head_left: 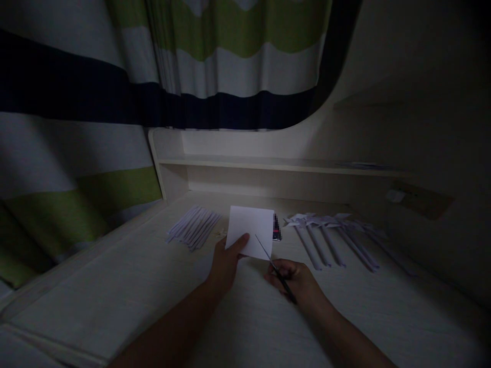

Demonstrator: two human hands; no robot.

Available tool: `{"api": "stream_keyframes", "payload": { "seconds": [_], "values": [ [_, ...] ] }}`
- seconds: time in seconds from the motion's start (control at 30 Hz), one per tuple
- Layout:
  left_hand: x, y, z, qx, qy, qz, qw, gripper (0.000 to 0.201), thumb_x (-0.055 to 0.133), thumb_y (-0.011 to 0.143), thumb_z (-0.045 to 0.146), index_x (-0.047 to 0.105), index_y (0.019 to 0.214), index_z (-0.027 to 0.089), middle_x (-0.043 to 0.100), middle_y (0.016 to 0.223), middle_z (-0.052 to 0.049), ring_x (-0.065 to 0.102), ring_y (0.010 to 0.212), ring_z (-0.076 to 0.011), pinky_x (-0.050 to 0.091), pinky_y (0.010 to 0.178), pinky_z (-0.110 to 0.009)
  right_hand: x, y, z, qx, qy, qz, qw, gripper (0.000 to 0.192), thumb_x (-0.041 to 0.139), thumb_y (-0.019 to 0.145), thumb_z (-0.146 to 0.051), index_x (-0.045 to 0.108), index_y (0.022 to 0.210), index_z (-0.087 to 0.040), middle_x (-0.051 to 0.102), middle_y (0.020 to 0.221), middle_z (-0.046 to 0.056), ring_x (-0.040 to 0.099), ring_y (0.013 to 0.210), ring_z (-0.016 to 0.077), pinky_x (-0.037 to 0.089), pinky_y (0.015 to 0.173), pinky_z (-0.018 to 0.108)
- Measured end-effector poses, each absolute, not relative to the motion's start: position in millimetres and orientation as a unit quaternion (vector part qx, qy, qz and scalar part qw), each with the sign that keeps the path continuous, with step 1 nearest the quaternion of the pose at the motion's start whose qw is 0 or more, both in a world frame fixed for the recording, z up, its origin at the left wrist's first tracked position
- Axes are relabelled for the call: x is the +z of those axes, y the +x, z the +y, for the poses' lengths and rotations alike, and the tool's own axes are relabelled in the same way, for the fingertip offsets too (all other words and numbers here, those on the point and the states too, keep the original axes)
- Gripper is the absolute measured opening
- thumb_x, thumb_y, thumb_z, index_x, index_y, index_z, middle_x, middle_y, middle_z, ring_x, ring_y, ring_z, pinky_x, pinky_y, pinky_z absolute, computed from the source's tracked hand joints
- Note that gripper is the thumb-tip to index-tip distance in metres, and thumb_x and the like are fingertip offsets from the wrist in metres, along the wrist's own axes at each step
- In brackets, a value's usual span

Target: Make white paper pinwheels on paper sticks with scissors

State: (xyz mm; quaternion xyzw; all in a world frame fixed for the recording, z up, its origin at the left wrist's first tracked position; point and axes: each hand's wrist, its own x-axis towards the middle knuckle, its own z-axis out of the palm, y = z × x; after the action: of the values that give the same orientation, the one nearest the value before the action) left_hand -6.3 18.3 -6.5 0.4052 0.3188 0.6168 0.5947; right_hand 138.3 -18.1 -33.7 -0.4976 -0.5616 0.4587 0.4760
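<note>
held white paper square [250,231] in left hand [224,266], scissors [274,266] in right hand [297,281]; uncut as yet, finished pinwheels [330,232] lay on worktop [115,291].

One square sheet of white paper [250,230] and one pair of scissors [274,268] are in view, along with two hands. Left of the sheet lies one pile of paper strips [194,227], too overlapped to count; right of it lie about five paper pinwheels [330,235].
</note>
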Motion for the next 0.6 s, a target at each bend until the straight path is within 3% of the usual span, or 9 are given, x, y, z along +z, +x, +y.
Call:
{"api": "stream_keyframes", "payload": {
  "seconds": [0.23, 0.43, 0.53, 0.6],
  "values": [
    [-6, -8, 17, 0.637, 0.421, 0.340, 0.549, 0.027, 0.063, 0.063, 0.030, 0.061, 0.080, 0.009, 0.064, 0.074, -0.008, 0.058, 0.065, -0.0176, 0.047, 0.059, -0.028, -41, 141, -12, 0.476, -0.493, -0.587, 0.431, 0.028, 0.068, 0.054, -0.033, 0.053, 0.071, -0.017, 0.040, 0.040, -0.010, 0.032, 0.032, 0.0041, 0.024, 0.033, 0.017],
    [2, -11, 20, 0.671, 0.378, 0.354, 0.531, 0.031, 0.065, 0.060, 0.031, 0.061, 0.085, 0.013, 0.065, 0.082, -0.007, 0.060, 0.069, -0.0186, 0.047, 0.059, -0.028, -54, 148, -3, 0.491, -0.492, -0.581, 0.424, 0.027, 0.068, 0.052, -0.031, 0.054, 0.069, -0.016, 0.040, 0.041, -0.010, 0.031, 0.035, 0.0042, 0.023, 0.037, 0.018],
    [1, -13, 23, 0.665, 0.374, 0.355, 0.541, 0.030, 0.066, 0.059, 0.029, 0.062, 0.082, 0.011, 0.065, 0.081, -0.008, 0.060, 0.071, -0.0187, 0.047, 0.059, -0.027, -49, 158, 1, 0.498, -0.525, -0.509, 0.466, 0.034, 0.071, 0.048, -0.033, 0.056, 0.074, -0.015, 0.045, 0.042, -0.008, 0.035, 0.035, 0.0056, 0.025, 0.037, 0.019],
    [-3, -14, 26, 0.639, 0.387, 0.354, 0.563, 0.028, 0.067, 0.057, 0.027, 0.062, 0.079, 0.010, 0.065, 0.079, -0.009, 0.060, 0.070, -0.0186, 0.047, 0.060, -0.027, -39, 167, 2, 0.473, -0.518, -0.463, 0.542, 0.040, 0.070, 0.052, -0.037, 0.057, 0.082, -0.015, 0.054, 0.051, -0.003, 0.043, 0.041, 0.0087, 0.030, 0.041, 0.021]
  ]
}}
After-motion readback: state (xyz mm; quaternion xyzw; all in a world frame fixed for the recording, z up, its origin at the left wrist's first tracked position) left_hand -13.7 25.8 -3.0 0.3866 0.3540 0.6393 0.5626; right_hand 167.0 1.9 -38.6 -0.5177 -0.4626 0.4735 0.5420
